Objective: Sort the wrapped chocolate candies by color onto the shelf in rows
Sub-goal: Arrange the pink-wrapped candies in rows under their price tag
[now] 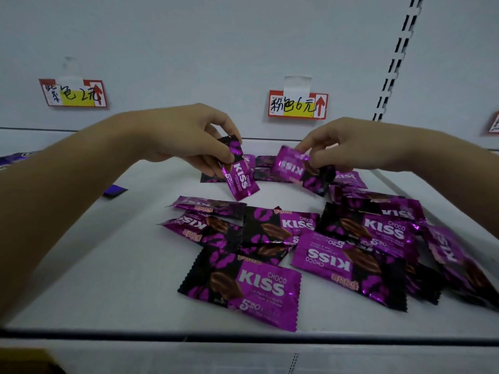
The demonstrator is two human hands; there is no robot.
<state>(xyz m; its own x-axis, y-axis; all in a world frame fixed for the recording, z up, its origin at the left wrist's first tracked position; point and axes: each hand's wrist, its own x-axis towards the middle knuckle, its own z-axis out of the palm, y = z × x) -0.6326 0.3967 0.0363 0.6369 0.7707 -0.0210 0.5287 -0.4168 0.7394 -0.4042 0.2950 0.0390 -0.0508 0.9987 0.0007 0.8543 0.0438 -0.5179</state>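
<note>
Several magenta-and-black "Choco Kiss" candy wrappers (pixel 272 236) lie scattered over the white shelf (pixel 113 265), mostly at centre and right. My left hand (pixel 189 136) pinches one magenta candy (pixel 240 176) by its top end, so it hangs tilted above the shelf. My right hand (pixel 348 147) pinches a second magenta candy (pixel 291 164) near the back of the pile, lifted at an angle. A further row of candies (pixel 264 168) lies flat behind the two held ones.
Two price tags hang on the back wall, one at left (pixel 73 93) and one at centre (pixel 297 105). Darker purple wrappers (pixel 16 157) show at the far left, and one small dark wrapper (pixel 114 190) lies beside my left forearm. The shelf's front edge (pixel 243 336) runs across below.
</note>
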